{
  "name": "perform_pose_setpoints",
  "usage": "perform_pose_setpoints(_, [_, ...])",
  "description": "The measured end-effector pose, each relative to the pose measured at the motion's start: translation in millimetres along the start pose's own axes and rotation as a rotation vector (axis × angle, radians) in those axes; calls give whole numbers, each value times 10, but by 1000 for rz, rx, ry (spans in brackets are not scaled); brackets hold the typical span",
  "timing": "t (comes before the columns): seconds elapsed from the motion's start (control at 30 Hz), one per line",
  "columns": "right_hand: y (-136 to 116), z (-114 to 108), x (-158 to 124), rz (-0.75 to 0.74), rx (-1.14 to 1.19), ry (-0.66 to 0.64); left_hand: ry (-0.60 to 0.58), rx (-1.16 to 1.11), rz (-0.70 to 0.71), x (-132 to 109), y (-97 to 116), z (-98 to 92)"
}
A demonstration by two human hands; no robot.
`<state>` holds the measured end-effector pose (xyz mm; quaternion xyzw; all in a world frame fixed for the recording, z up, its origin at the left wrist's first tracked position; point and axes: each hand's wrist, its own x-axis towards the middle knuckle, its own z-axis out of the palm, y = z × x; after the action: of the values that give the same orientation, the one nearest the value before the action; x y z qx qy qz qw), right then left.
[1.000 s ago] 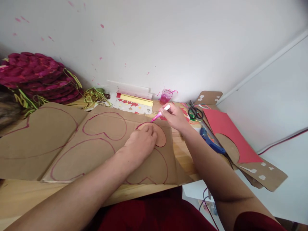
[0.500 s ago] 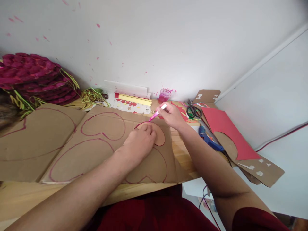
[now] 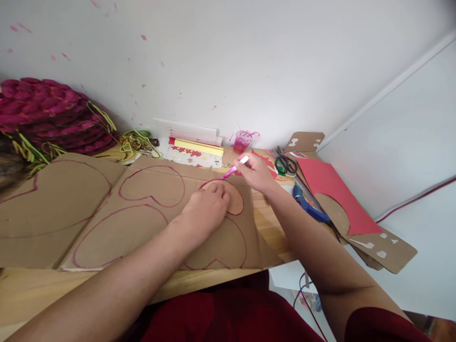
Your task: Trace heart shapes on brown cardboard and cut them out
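Observation:
My right hand (image 3: 258,172) pinches a pink marker with a white end (image 3: 235,168). The marker's tip rests at the upper edge of a tan cut-out shape (image 3: 235,202), rounded at its right end. My left hand (image 3: 208,204) lies over that cut-out, fingers pressed down on it, and hides its left part. Beneath is a sheet of brown cardboard (image 3: 114,228) bearing several heart outlines in dark pink. Part of one outline shows below the cut-out, running under my left wrist.
At the back left sit a braided magenta yarn piece (image 3: 46,107) and green yarn (image 3: 137,145). A yellow strip (image 3: 199,147) and a plastic cup of pink liquid (image 3: 242,141) stand by the wall. Black scissors (image 3: 286,165), a blue glue gun (image 3: 309,208) and red paper (image 3: 338,190) lie right.
The marker tip has slid slightly right along the cut-out's upper edge with my right hand. My left hand keeps its place on the cut-out. The view has shifted a little.

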<state>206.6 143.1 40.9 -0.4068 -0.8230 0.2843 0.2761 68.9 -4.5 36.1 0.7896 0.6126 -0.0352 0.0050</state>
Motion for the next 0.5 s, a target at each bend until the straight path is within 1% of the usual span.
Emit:
perform_pose_setpoints(0.2, [42,-31,-26,-8,-62,58,-25,-9,10,-1,-20,-7])
perform_pose_setpoints(0.33, [13,-43,-85,-24,-80,66,-26,4,21,-3,-34,-7])
perform_pose_setpoints(0.5, [-42,-55,-182,-84,-98,61,-10,-2,37,-3,-69,2])
